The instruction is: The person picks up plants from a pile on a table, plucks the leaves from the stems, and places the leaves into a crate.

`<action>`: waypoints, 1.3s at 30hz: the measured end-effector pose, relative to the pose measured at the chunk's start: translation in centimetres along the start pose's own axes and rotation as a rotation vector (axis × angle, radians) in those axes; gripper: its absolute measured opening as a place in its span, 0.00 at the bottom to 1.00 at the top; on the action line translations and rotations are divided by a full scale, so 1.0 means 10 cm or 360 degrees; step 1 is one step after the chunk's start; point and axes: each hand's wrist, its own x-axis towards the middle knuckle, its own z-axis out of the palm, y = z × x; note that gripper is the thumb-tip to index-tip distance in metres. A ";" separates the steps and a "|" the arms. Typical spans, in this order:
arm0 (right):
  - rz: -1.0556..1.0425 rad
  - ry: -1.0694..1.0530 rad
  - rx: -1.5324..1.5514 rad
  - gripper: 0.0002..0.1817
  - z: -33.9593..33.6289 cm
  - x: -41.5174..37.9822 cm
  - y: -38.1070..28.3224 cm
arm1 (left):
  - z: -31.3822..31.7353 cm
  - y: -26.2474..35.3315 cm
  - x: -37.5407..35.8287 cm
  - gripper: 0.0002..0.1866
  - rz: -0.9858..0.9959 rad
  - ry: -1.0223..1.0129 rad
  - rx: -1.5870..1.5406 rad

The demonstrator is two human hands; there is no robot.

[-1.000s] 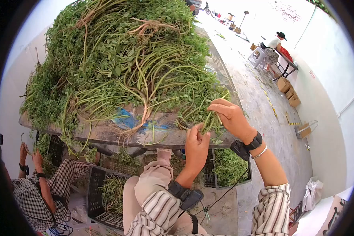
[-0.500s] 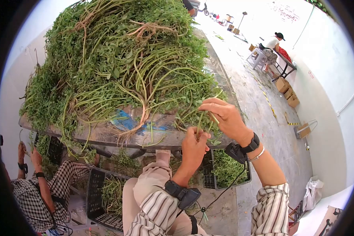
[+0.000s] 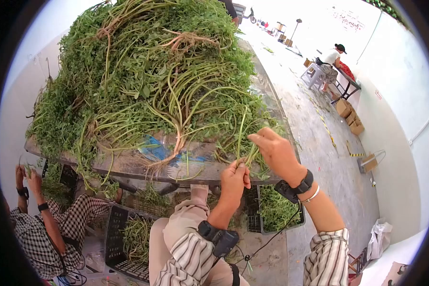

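My left hand point(image 3: 234, 185) is closed, with thumb and fingers pinching the lower end of a few green leafy stems point(image 3: 242, 131) in front of the table edge. One long stem stands upright out of that pinch. Just to the right, my right hand point(image 3: 280, 156) has its fingers bent together over other stems from the same bunch; its fingertips partly hide what lies between them. Beyond both hands a large heap of leafy green plants point(image 3: 143, 76) covers the table point(image 3: 114, 164). One pale, rooted plant point(image 3: 177, 138) lies with its roots towards me.
Below the table stand a black crate point(image 3: 257, 220) of leafy greens at the right and another crate point(image 3: 113, 238) holding stems at the left. A co-worker in checked clothes point(image 3: 43, 233) sits at the left, handling greens. Another person point(image 3: 331, 64) sits at a far table.
My right hand has moved slightly right and down, its fingers curling in more. The long stem in my left hand now stands up in plain view. The view has shifted a little.
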 end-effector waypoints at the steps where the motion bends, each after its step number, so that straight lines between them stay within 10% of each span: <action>1: -0.0043 -0.0061 -0.0107 0.13 0.06 -0.03 0.01 | 0.00 0.00 0.00 0.11 0.0003 -0.0001 0.0002; 15: -0.0124 -0.0198 -0.0238 0.18 0.26 -0.10 -0.03 | 0.05 -0.02 -0.04 0.11 -0.0060 0.0033 0.0126; 21: 0.0306 0.0386 0.0375 0.17 -0.02 -0.21 -0.09 | -0.01 0.05 0.00 0.13 0.0264 0.0199 -0.0042; 28: 0.0437 -0.0474 0.0793 0.12 0.08 -0.63 0.02 | 0.03 0.11 -0.06 0.15 0.0434 0.0185 -0.0234; 39: 0.0417 -0.0396 0.0308 0.18 0.22 -0.43 0.62 | 0.03 0.11 -0.06 0.17 0.0471 0.0196 -0.0160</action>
